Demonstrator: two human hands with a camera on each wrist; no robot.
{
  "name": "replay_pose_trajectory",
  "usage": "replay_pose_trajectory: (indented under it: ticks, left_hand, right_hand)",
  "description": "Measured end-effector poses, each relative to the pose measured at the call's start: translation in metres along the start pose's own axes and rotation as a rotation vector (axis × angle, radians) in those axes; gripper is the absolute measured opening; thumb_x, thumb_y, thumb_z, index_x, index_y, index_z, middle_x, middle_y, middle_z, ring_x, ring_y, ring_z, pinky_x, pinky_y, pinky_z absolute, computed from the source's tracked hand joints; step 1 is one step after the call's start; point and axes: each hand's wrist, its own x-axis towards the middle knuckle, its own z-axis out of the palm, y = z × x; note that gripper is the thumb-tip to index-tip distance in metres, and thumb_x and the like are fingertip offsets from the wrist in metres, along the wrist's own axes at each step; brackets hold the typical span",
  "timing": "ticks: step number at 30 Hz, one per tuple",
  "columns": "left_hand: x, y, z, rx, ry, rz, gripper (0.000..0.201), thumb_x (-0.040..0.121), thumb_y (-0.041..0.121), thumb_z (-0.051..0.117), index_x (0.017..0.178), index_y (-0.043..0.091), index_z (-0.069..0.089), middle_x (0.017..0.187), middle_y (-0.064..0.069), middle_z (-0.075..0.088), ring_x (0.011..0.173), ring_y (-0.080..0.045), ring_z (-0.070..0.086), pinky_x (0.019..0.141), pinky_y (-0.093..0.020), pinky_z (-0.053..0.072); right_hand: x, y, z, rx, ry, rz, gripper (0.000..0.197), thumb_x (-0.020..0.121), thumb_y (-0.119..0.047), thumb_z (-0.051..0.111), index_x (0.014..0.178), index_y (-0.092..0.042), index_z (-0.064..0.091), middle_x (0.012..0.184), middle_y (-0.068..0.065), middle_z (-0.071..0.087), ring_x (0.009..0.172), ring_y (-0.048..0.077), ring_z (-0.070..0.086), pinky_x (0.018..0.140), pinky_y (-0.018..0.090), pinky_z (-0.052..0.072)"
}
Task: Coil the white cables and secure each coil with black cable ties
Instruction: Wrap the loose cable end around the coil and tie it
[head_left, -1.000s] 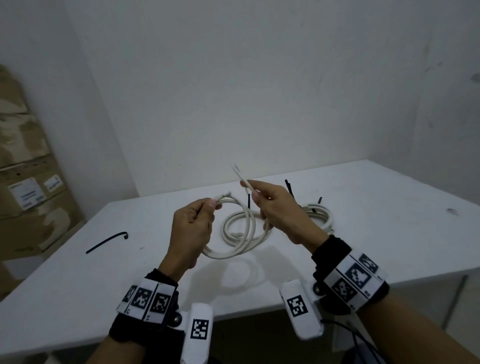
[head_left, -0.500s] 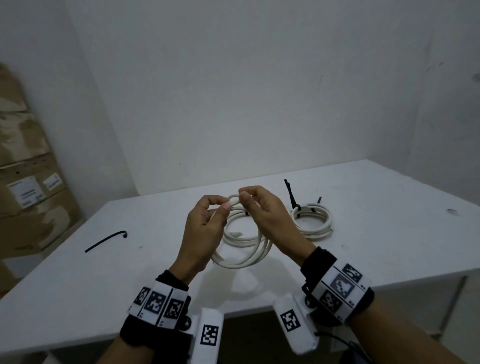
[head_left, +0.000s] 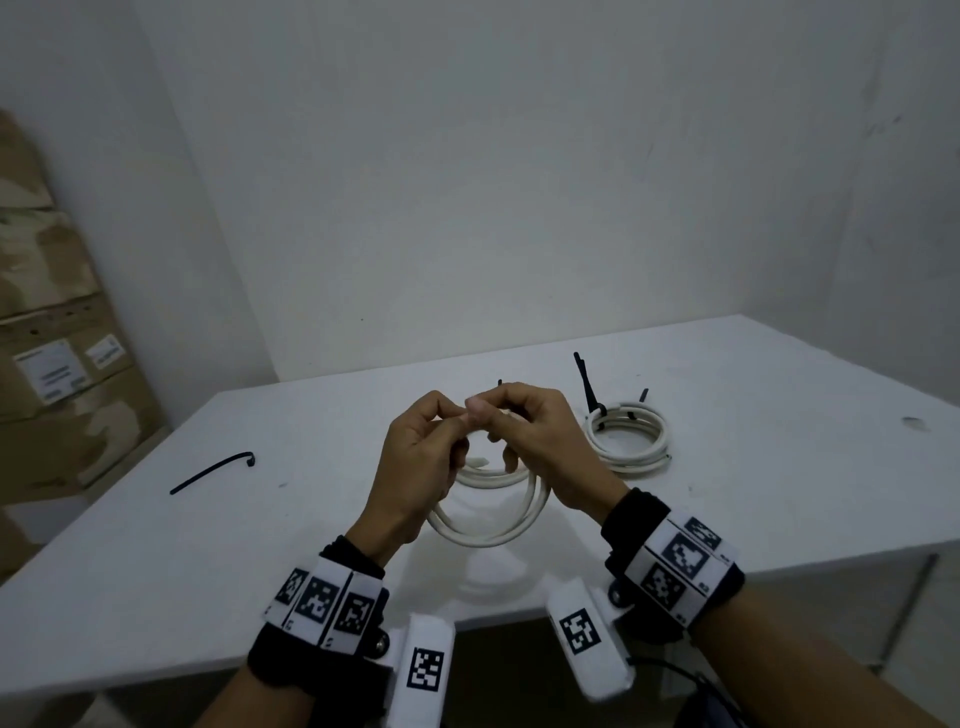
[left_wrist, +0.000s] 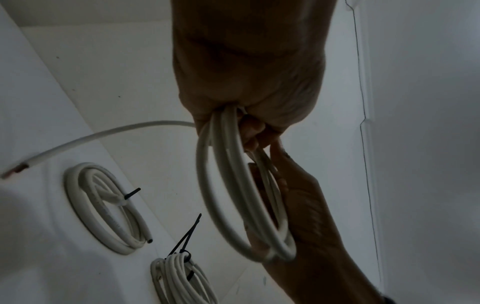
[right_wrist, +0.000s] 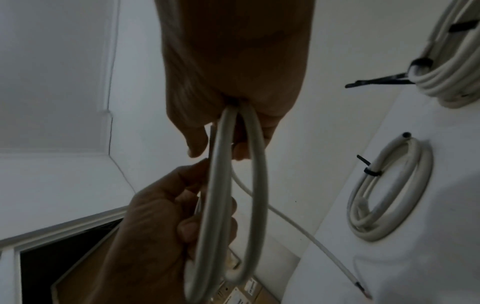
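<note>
Both the left hand (head_left: 415, 457) and the right hand (head_left: 540, 441) grip the white cable coil (head_left: 488, 514) above the table (head_left: 208, 545). Their fingertips meet at its top.

I hold a white cable coil (head_left: 488, 506) in several loops above the table (head_left: 208, 545), one end sticking out. On the table beyond it lie two tied coils (left_wrist: 109, 207) (head_left: 626, 436); a loose black tie (head_left: 213, 472) lies to its left.

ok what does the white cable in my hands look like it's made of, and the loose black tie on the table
Cable in hand: looks like a smooth, slightly matte plastic jacket, likely PVC; it bends into even loops without kinking, and a stripped end shows a reddish, possibly copper core.
Loose black tie: thin dark strip with a hooked end, probably nylon plastic; too small to judge its finish.
</note>
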Motion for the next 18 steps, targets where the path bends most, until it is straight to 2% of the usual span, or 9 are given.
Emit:
replay_pose_trajectory:
  ticks: [1,3,5,6,9,11,14,16,18]
  left_hand:
    - [-0.001,-0.002,0.001,0.019,0.014,0.014,0.017,0.094,0.015,0.056,0.081,0.004,0.052,0.053,-0.005,0.046,0.041,-0.010,0.034,0.039,-0.019,0.029]
    - [-0.001,-0.006,0.001,0.064,0.030,0.048,0.006,0.095,0.017,0.055,0.099,0.015,0.052,0.050,0.006,0.050,0.045,-0.008,0.040,0.045,-0.018,0.035]
    - [-0.001,-0.010,0.000,0.183,0.041,0.111,0.023,0.095,0.019,0.055,0.114,0.029,0.050,0.053,0.012,0.058,0.051,-0.004,0.050,0.052,-0.017,0.042]
    - [0.000,-0.010,0.000,0.253,0.053,0.161,0.023,0.094,0.022,0.056,0.115,0.030,0.054,0.060,0.013,0.064,0.057,-0.006,0.056,0.056,-0.018,0.046]
    - [-0.001,-0.005,0.002,0.378,0.095,0.299,0.024,0.090,0.031,0.052,0.105,0.019,0.066,0.080,0.003,0.072,0.068,-0.019,0.063,0.063,-0.028,0.051]
    - [0.001,-0.006,0.006,0.407,0.136,0.358,0.028,0.089,0.031,0.049,0.104,0.016,0.068,0.081,-0.001,0.071,0.068,-0.015,0.062,0.062,-0.018,0.049]
    - [0.004,-0.009,0.009,0.541,0.203,0.468,0.029,0.092,0.027,0.048,0.107,0.012,0.069,0.087,-0.004,0.063,0.077,0.002,0.055,0.068,-0.004,0.038]
    - [0.006,-0.010,0.009,0.608,0.245,0.508,0.027,0.094,0.027,0.050,0.103,0.010,0.069,0.092,-0.007,0.051,0.083,0.006,0.046,0.073,-0.004,0.035]
    - [0.010,-0.008,0.006,0.707,0.284,0.534,0.029,0.094,0.033,0.050,0.095,0.010,0.067,0.098,-0.008,0.047,0.088,0.001,0.038,0.079,-0.013,0.034]
  right_hand:
    - [0.000,-0.001,-0.002,0.012,-0.022,0.009,0.010,0.087,-0.020,0.067,0.087,-0.012,0.072,0.083,0.018,0.065,0.067,0.019,0.054,0.045,0.023,0.044]
    - [0.002,-0.002,-0.005,0.010,-0.076,0.025,0.011,0.088,-0.014,0.064,0.094,-0.006,0.071,0.083,0.009,0.067,0.068,0.015,0.056,0.046,0.021,0.044]
    - [0.003,-0.002,-0.009,-0.022,-0.125,0.037,0.013,0.090,-0.011,0.061,0.098,-0.006,0.070,0.079,0.001,0.067,0.069,0.013,0.058,0.047,0.021,0.045]
    - [0.004,-0.002,-0.011,-0.033,-0.132,0.034,0.014,0.091,-0.010,0.060,0.099,-0.006,0.070,0.078,0.000,0.066,0.069,0.012,0.058,0.048,0.022,0.046]
    - [0.005,-0.002,-0.010,-0.015,-0.102,0.000,0.012,0.091,-0.009,0.059,0.096,-0.008,0.070,0.079,0.009,0.063,0.067,0.013,0.058,0.049,0.023,0.046]
    - [0.006,-0.003,-0.007,0.001,-0.056,-0.018,0.012,0.092,-0.008,0.059,0.095,-0.005,0.070,0.076,0.011,0.061,0.062,0.012,0.054,0.046,0.022,0.043]
    - [0.010,-0.007,-0.007,-0.007,-0.015,-0.041,0.013,0.092,-0.009,0.058,0.091,-0.004,0.070,0.060,0.005,0.052,0.053,0.013,0.042,0.043,0.020,0.035]
    - [0.015,-0.011,-0.009,0.003,-0.027,-0.034,0.015,0.093,-0.010,0.056,0.091,-0.002,0.070,0.056,0.004,0.047,0.052,0.014,0.038,0.043,0.019,0.032]
    - [0.018,-0.015,-0.010,0.016,-0.038,-0.036,0.016,0.093,-0.009,0.056,0.092,0.000,0.070,0.051,-0.004,0.049,0.049,0.010,0.039,0.044,0.018,0.033]
